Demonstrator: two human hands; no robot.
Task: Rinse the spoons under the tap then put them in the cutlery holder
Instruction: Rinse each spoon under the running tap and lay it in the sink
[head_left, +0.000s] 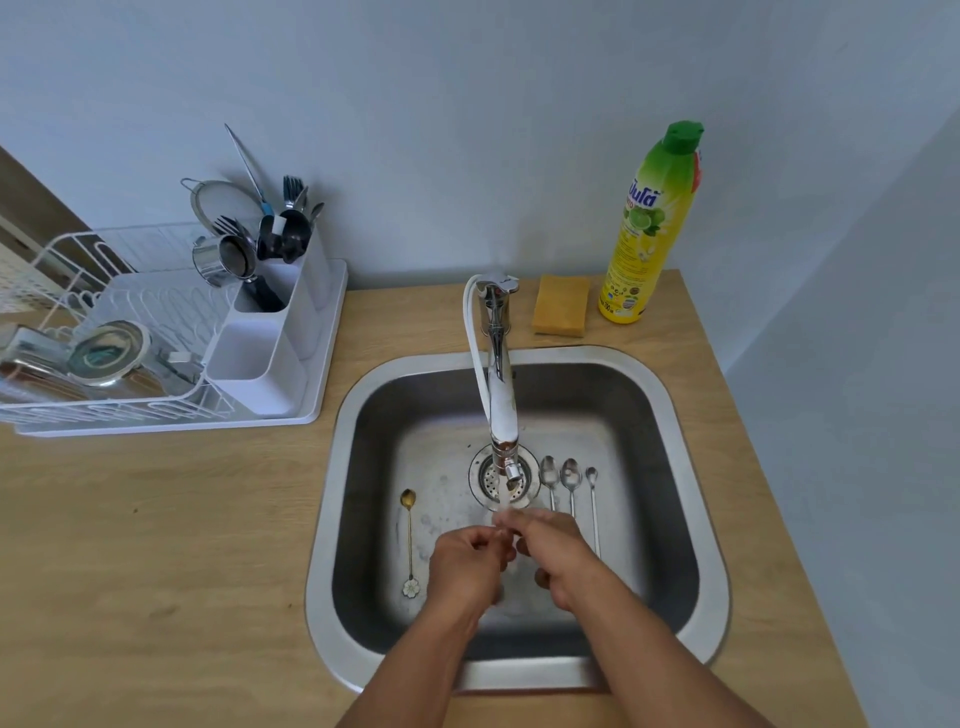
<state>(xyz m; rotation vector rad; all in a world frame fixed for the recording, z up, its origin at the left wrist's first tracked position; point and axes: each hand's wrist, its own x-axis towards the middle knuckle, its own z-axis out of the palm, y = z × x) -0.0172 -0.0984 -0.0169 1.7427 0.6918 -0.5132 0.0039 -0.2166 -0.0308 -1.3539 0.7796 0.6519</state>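
we read print on one thing only, the yellow dish soap bottle (650, 223) with the green cap, standing at the back of the counter. its label carries a large brand word in white thai lettering, which we cannot spell out with confidence. near its base a volume mark seems to read "700", though it is very small. the remaining fine print is too blurred for us.

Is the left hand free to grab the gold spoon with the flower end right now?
Probably not yet: the left hand is busy under the running tap, though the gold spoon lies unobstructed beside it.
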